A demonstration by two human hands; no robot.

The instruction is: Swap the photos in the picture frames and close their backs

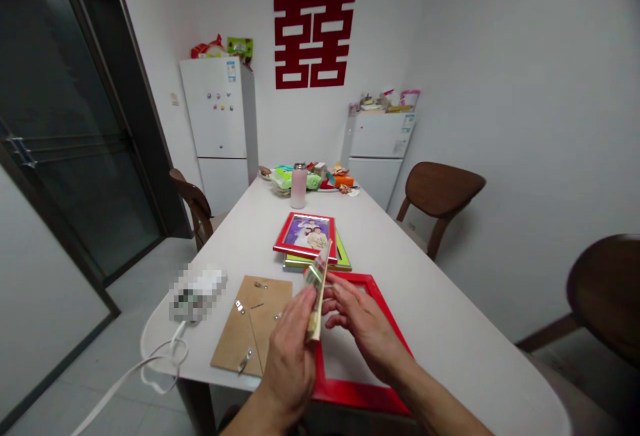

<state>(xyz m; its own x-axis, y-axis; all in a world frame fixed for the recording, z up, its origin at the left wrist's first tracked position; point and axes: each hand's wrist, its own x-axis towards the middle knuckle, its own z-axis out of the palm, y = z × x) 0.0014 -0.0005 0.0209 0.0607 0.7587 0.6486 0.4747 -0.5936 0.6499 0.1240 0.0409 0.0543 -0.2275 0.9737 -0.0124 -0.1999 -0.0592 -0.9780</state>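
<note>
A thin stack of photo prints [319, 289] stands on edge, tilted, between my hands above the table. My left hand [293, 343] is closed on its left side, fingers lying along the face; the thumb is hidden. My right hand [364, 319] bears on the other side with curved fingers, the fingertips at the stack. Beneath them lies a large red picture frame [383, 313], face down or empty of a picture, its pale middle showing. To the left is a brown backing board [235, 326] with metal clips.
Farther back, a red framed photo [310, 231] rests on a green frame [343, 256]. A pink bottle [299, 186] and a pile of packets [320, 176] stand at the far end. A white cable [125, 379] hangs off the left edge. Chairs [443, 189] flank the table.
</note>
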